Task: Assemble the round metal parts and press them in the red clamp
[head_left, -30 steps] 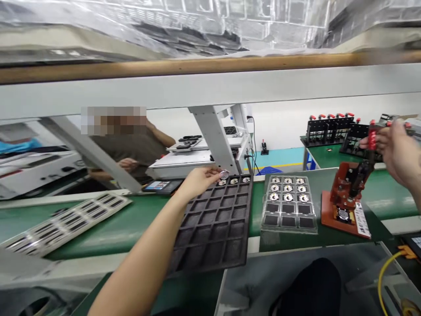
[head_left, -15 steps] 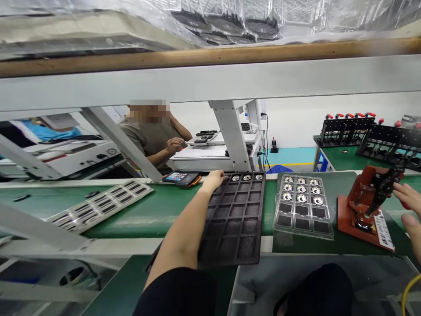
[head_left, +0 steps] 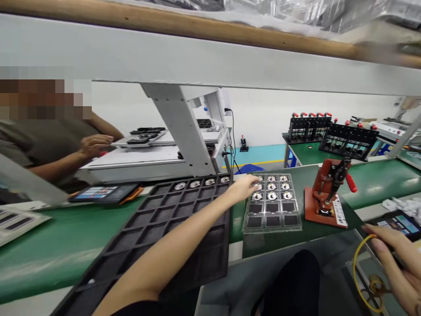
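My left hand [head_left: 245, 186] reaches over the left edge of the clear tray [head_left: 272, 226], fingers together at its upper-left round parts; whether it grips one is too small to tell. Silver round parts [head_left: 271, 186] fill the tray's upper rows, with dark squares below. Beside it, the black compartment tray [head_left: 144, 219] has several round parts along its far row. My right hand [head_left: 394, 259] is at the lower right, thumb and forefinger close to the end of a yellow cord [head_left: 355, 263]. The red clamp fixture [head_left: 325, 193] stands untouched between the hands.
Across the bench, a person's hand [head_left: 95, 145] is near a white machine [head_left: 138, 160]. A tablet [head_left: 105, 193] lies at the left and another [head_left: 401, 224] at the right. Black clamp fixtures [head_left: 309, 127] stand behind. A wide shelf beam [head_left: 210, 61] crosses overhead.
The view has swung right. My left hand has moved from the black tray's far row to the clear tray. My right hand has gone from beside the red fixture's lever down to the yellow cord.
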The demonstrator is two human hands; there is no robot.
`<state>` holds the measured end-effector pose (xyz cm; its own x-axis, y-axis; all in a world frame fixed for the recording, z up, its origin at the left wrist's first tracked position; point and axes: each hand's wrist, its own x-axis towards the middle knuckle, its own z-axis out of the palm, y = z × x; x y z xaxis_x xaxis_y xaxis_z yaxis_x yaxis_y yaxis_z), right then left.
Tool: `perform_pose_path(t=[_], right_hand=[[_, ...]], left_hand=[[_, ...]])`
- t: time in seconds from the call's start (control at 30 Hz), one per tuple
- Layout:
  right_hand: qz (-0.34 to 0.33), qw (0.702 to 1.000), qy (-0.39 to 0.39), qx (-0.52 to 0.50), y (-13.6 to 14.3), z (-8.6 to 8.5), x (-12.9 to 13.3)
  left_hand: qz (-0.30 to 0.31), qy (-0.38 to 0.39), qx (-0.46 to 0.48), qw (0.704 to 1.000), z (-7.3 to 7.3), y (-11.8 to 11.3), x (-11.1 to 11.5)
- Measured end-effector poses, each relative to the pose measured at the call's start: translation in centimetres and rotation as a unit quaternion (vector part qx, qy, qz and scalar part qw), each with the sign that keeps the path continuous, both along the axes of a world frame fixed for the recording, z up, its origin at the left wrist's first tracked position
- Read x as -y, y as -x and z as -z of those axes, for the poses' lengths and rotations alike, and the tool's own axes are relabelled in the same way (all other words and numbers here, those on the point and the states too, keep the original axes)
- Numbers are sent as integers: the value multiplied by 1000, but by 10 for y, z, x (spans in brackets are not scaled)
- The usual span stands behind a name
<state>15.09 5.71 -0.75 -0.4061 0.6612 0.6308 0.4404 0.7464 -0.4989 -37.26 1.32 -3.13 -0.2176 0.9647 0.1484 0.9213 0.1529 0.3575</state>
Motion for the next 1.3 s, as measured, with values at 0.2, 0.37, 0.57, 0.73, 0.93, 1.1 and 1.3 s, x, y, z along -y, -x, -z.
perform_pose_path(t=[0.2,0.37,0.57,0.73,0.93,1.1,1.3], right_hand=[[6,999,-32,31,-15,-11,20],[65,997,-16,36,-69,14,35],[112,992,58,-4,-99,31,49],[3,978,178,-105,-68,8,54],[-56,946,270,-170,-24,-29,52],[6,960,234,-157,-47,-38,56],[67,955,245,-156,-88,-38,70]], left_hand=[[67,30,-12,997,17,-100,-76],[3,86,-4,996,24,-114,-98],[43,25,29,998,-5,-133,-75],[268,-58,144,951,-46,-211,-38],[539,-329,16,775,-75,-302,-25],[592,-364,-3,719,-81,-342,-39],[653,-383,19,653,-80,-397,-48]])
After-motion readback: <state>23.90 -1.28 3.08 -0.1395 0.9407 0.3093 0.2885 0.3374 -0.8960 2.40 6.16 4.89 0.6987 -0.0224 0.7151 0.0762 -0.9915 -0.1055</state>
